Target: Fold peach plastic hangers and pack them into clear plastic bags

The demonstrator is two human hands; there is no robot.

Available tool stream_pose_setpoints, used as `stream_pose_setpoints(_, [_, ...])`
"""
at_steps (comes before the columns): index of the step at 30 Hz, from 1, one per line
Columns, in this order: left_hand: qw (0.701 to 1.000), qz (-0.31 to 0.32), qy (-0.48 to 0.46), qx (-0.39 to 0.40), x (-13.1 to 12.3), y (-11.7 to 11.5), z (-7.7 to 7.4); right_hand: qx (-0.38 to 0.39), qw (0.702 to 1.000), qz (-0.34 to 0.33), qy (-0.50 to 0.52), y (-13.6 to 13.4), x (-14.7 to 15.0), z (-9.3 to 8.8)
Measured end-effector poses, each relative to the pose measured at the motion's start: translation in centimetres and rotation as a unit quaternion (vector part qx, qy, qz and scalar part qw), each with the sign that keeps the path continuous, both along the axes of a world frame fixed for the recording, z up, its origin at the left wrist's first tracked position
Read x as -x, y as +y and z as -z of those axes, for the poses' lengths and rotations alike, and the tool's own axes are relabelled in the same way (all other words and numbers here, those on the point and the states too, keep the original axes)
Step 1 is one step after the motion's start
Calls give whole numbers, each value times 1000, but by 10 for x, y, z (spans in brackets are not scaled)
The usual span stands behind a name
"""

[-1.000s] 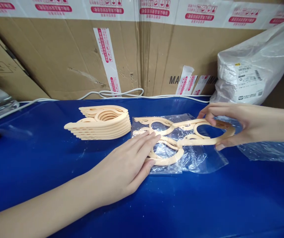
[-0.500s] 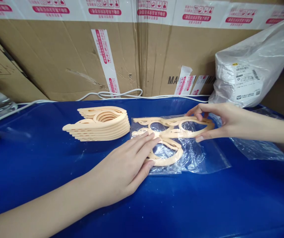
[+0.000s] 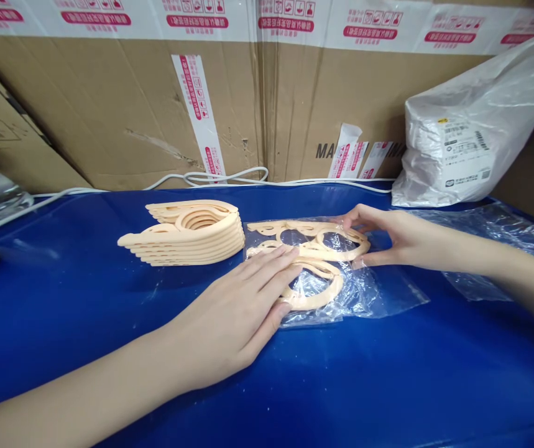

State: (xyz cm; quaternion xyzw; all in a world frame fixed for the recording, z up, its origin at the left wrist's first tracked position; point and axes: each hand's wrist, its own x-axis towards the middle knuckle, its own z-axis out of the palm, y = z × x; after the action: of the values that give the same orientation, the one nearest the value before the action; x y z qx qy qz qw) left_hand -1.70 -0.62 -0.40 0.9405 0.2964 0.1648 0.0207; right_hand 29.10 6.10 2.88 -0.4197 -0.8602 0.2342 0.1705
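Note:
My left hand [image 3: 243, 298] lies flat with fingers stretched out, pressing on a clear plastic bag [image 3: 369, 292] and on the peach-coloured plastic cut-out pieces [image 3: 316, 295] inside it. My right hand [image 3: 385, 239] pinches the right end of another peach plastic piece [image 3: 336, 246] that sits partly inside the bag's mouth, beside the first ones. A stack of the same peach pieces [image 3: 187, 233] rests on the blue table [image 3: 388, 379] just left of the bag.
Large taped cardboard boxes [image 3: 155, 106] form a wall behind the table. A white cable [image 3: 229, 179] runs along their base. A big plastic sack with a label [image 3: 467, 146] stands at the back right, with loose clear film [image 3: 504, 236] beside it.
My right hand has pushed the peach piece leftward, from outside the bag's right end into the bag. My left hand has stayed pressing on the bag.

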Motion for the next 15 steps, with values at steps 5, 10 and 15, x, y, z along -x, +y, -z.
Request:
stream_pose_setpoints(5, [999,38,7,13,-2,3,-3,78,990,-4,114,0,6,8])
stream_pose_setpoints(10, [994,82,16,67,-3,5,-6,160,970,-9,183,-3,17,13])
stream_pose_setpoints(15, [990,87,21,107,-3,6,-7,142,970,14,199,3,22,18])
